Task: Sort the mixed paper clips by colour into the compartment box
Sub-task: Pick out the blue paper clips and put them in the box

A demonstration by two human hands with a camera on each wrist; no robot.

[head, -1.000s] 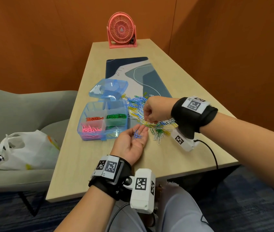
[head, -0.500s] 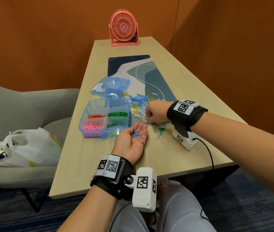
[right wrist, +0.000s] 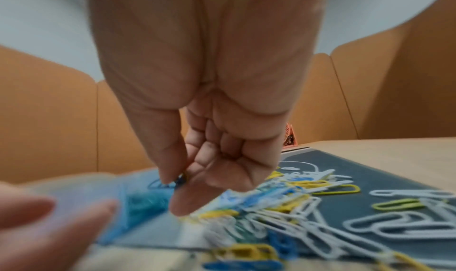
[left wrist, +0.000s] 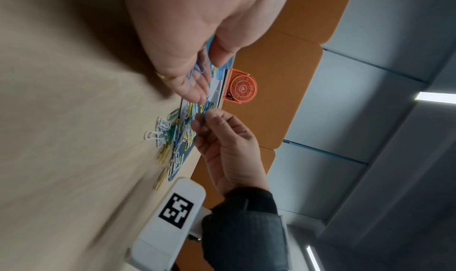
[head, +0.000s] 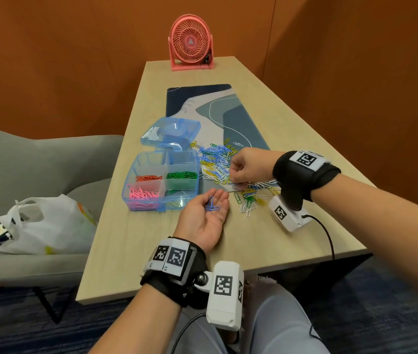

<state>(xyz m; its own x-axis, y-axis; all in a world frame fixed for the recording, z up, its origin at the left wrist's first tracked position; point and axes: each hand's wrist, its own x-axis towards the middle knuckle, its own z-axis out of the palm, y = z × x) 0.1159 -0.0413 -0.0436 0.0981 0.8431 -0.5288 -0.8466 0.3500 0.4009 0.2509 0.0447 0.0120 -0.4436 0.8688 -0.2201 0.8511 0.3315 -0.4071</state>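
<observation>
At the far left, off the table, a white plastic bag [head: 47, 226] lay on a grey chair [head: 36, 159]. On the table [head: 131, 241], the clear blue compartment box [head: 160, 182] stood open, with orange, pink and green clips already sorted in separate sections. Just right of it, the left hand [head: 204, 215] lay palm up with fingers relaxed and apart, cradling a few blue paper clips [head: 211, 204] that nothing pinned down. A tilt of that palm would likely have spilled them back onto the table.

Further right, the mixed clip pile [head: 228, 169] of blue, yellow, white and green spread over a desk mat [head: 238, 123]. The right hand [head: 247, 167] hovered over it, thumb and forefinger pressed together on one blue clip [right wrist: 178, 179], the other fingers curled. Because the clips lay tangled, a neighbour of another colour might have hooked on and come up with it, ending in the wrong section.
</observation>
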